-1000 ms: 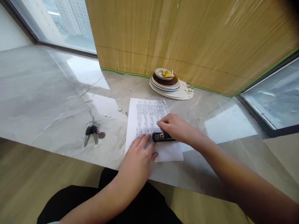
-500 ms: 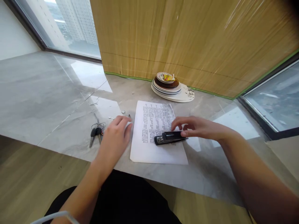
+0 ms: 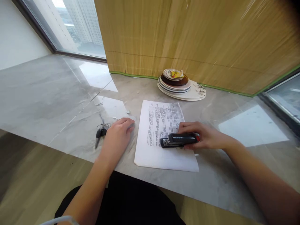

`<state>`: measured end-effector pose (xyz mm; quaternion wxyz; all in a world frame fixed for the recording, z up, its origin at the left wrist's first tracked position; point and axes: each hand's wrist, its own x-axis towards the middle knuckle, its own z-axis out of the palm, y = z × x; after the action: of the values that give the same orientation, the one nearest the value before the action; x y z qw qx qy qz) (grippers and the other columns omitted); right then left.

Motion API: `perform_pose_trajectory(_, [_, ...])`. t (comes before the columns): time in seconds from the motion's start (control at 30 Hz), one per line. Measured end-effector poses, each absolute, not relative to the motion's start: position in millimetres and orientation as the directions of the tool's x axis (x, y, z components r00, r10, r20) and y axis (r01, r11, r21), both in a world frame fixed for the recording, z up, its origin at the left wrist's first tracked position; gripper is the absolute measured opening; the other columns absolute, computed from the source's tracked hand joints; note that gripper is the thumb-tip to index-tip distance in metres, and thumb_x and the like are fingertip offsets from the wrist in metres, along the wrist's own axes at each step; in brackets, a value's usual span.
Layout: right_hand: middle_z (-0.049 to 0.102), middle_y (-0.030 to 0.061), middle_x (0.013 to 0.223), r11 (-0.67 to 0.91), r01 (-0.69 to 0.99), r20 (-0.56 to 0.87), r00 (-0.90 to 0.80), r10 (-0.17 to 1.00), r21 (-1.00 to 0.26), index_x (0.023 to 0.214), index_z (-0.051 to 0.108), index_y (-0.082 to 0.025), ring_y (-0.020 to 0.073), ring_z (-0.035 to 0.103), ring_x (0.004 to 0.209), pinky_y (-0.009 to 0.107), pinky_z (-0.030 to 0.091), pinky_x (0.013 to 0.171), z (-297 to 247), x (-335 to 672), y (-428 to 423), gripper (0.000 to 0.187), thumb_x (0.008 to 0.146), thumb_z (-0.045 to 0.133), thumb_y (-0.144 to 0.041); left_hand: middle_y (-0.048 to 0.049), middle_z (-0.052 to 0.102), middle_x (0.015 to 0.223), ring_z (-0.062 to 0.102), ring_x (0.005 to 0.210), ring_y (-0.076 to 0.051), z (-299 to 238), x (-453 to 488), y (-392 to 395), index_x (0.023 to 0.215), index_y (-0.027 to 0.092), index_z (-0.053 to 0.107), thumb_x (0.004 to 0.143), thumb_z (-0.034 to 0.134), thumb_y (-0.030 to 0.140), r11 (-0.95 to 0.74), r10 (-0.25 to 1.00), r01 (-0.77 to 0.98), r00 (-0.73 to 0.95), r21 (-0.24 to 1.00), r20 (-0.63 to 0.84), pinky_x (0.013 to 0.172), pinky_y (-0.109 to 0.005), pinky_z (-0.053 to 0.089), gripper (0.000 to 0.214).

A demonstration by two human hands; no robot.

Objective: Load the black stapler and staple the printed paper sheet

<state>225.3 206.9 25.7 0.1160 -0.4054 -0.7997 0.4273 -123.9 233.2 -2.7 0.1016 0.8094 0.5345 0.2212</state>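
Note:
A printed sheet of paper (image 3: 161,134) lies flat on the grey marble ledge (image 3: 58,103). Across its lower right part lies a black stapler (image 3: 178,140). My right hand (image 3: 206,136) wraps its fingers round the stapler's rear end. My left hand (image 3: 118,132) rests palm down on the ledge just left of the paper, fingers loosely stretched toward a small scrap, holding nothing. A bunch of keys (image 3: 100,132) lies right beside its left side.
A stack of plates (image 3: 181,87) with a yellow wrapper on top stands at the back against a wooden panel (image 3: 187,40). Small scraps lie near the paper's top left corner. Windows flank the panel. The ledge's front edge runs below my hands, wooden floor beneath.
My left hand has left the paper and moved left onto the ledge by the keys. My right hand lifted briefly, then closed on the stapler's rear end.

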Motion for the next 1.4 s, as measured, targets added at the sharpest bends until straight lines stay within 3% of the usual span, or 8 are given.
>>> perform_pose_trajectory(0.13, [0.063,0.0029,0.099,0.32,0.526,-0.129,-0.65,0.749,-0.788,0.1,0.075,-0.023,0.0186,0.06,0.084,0.033,0.048,0.074,18.5,227.7,208.1,0.018,0.086,0.08,-0.034,-0.0046,0.079,0.096,0.073,0.089,-0.025,6.0,-128.6,226.3,0.095,0.023,0.077,0.092,0.064,0.013,-0.315,0.947,0.688,0.183,0.654,0.263,0.093,-0.047,0.058,0.017])
perform_pose_trajectory(0.27, [0.064,0.0037,0.1,0.322,0.475,-0.109,-0.679,0.726,-0.819,0.106,0.077,-0.025,0.0191,0.061,0.083,0.033,0.049,0.072,10.2,233.9,212.2,0.023,0.084,0.082,-0.033,-0.0005,0.08,0.093,0.075,0.085,-0.018,25.6,-135.6,214.5,0.116,0.029,0.076,0.087,0.082,0.025,-0.149,0.966,0.026,0.219,0.989,0.139,0.085,-0.034,0.063,0.029])
perform_pose_trajectory(0.4, [0.063,0.0037,0.099,0.311,0.438,-0.106,-0.702,0.704,-0.843,0.109,0.079,-0.026,0.018,0.062,0.081,0.032,0.05,0.069,4.5,239.5,215.6,0.027,0.083,0.083,-0.033,0.0018,0.081,0.091,0.075,0.083,-0.012,38.3,-139.2,209.0,0.102,0.03,0.081,0.08,0.091,0.027,-0.044,0.955,-0.35,0.259,0.936,0.142,0.079,-0.022,0.064,0.024])
perform_pose_trajectory(0.77, [0.062,0.0047,0.102,0.318,0.431,-0.108,-0.719,0.687,-0.844,0.106,0.077,-0.025,0.0186,0.062,0.083,0.031,0.05,0.069,1.0,242.7,217.1,0.024,0.084,0.082,-0.034,0.0047,0.081,0.094,0.079,0.082,-0.008,45.6,-141.0,198.5,0.098,0.03,0.083,0.081,0.09,0.019,0.026,0.94,-0.427,0.317,0.904,0.123,0.085,-0.013,0.063,0.021])
perform_pose_trajectory(1.03, [0.062,0.0045,0.1,0.312,0.419,-0.095,-0.712,0.696,-0.853,0.105,0.077,-0.025,0.0186,0.061,0.08,0.031,0.05,0.067,0.4,242.6,217.6,0.025,0.081,0.084,-0.032,0.004,0.074,0.075,0.072,0.066,-0.01,46.1,-141.4,194.6,0.091,0.031,0.084,0.072,0.095,0.043,0.017,0.946,-0.333,0.31,0.943,0.092,0.08,-0.026,0.065,0.025])
perform_pose_trajectory(1.13, [0.062,0.0043,0.1,0.317,0.419,-0.096,-0.717,0.69,-0.851,0.103,0.077,-0.025,0.0183,0.061,0.08,0.031,0.049,0.066,0.6,242.5,217.8,0.024,0.081,0.084,-0.032,0.0024,0.076,0.08,0.069,0.067,-0.013,42.7,-140.3,198.7,0.088,0.031,0.084,0.076,0.092,0.037,-0.153,0.978,0.008,0.145,0.988,0.15,0.071,-0.029,0.062,0.016])
perform_pose_trajectory(1.27, [0.063,0.0042,0.101,0.32,0.426,-0.1,-0.717,0.689,-0.846,0.104,0.077,-0.025,0.0181,0.062,0.081,0.03,0.05,0.068,1.0,242.6,217.6,0.025,0.082,0.083,-0.033,-0.0001,0.08,0.096,0.071,0.08,-0.018,27.2,-137.9,216.0,0.095,0.028,0.083,0.086,0.081,0.023,-0.251,0.947,0.635,0.003,0.731,0.323,0.083,-0.038,0.059,0.011])
perform_pose_trajectory(1.4, [0.063,0.0042,0.099,0.328,0.438,-0.103,-0.715,0.691,-0.837,0.105,0.077,-0.024,0.0182,0.061,0.081,0.031,0.049,0.07,2.2,242.0,217.2,0.025,0.083,0.083,-0.034,-0.0032,0.08,0.1,0.073,0.085,-0.023,7.1,-139.1,232.6,0.105,0.024,0.08,0.092,0.068,0.015,-0.269,0.951,0.813,0.141,0.517,0.274,0.089,-0.043,0.057,0.02])
